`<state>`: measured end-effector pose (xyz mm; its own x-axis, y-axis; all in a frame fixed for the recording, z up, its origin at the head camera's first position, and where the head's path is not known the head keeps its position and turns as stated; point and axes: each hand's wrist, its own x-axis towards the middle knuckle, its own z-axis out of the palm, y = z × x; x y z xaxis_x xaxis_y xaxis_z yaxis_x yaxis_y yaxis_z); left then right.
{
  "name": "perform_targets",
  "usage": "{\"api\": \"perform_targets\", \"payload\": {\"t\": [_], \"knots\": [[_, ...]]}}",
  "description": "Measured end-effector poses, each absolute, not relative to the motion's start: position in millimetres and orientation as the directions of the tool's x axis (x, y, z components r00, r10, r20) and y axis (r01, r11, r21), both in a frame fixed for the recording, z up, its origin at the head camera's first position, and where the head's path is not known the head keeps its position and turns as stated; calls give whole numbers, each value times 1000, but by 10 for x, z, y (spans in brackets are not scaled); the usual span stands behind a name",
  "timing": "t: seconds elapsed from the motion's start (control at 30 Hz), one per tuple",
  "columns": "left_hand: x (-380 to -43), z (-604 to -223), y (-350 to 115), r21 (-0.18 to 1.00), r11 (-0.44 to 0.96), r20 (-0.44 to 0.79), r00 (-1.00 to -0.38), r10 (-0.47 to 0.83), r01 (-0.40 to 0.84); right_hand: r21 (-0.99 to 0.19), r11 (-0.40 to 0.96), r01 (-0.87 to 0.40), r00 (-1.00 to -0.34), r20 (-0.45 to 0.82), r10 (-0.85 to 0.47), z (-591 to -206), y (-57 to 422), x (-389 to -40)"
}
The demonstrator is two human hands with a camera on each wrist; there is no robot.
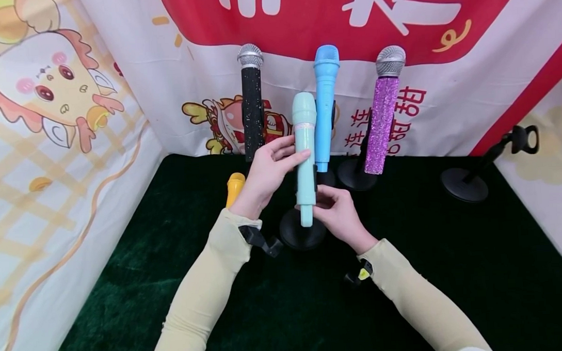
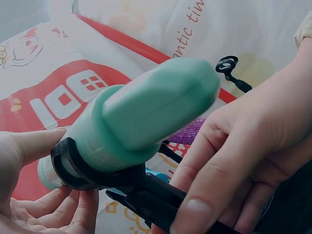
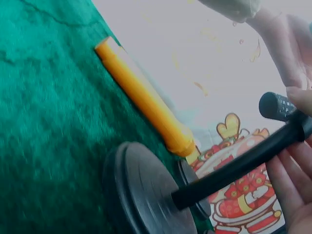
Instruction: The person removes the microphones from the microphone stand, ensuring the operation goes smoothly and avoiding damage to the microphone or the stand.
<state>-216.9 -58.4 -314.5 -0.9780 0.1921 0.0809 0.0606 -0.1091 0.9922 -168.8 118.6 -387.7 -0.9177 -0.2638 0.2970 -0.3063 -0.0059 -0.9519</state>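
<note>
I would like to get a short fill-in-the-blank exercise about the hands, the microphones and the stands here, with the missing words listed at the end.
1. The left hand grips the mint-green microphone, while the ____ hand holds its stand.
2. The yellow microphone lies on the ____ cloth.
3. In the back row, the blue microphone stands between the black one and the ____ one.
4. The far-right stand holds no ____.

Missing words: right; green; purple; microphone.

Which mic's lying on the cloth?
The yellow microphone, alone lying on the cloth; the mint one, blue one, black one and purple one are raised off it.
</note>
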Motion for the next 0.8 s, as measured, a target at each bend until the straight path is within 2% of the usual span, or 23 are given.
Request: {"api": "perform_targets", "payload": {"t": [0.1,0.27,0.57,0.8], "knots": [[-2177,-3152,-578,992,-115,81,-979,188,60,-953,-63,-296,-919,302,-254,-3884,1158,-1679],[-2175,-3162,-571,991,-121,77,-980,181,56,-950,-70,-305,-919,313,-242,-3879,1127,-1695],[-2147,-3169,-578,987,-156,68,-981,182,40,-947,44,-319,-900,288,-329,-3819,1181,-1739],[-2126,-3191,-555,988,-132,105,-975,194,80,-935,94,-342,-891,290,-350,-3808,1206,-1747]]}}
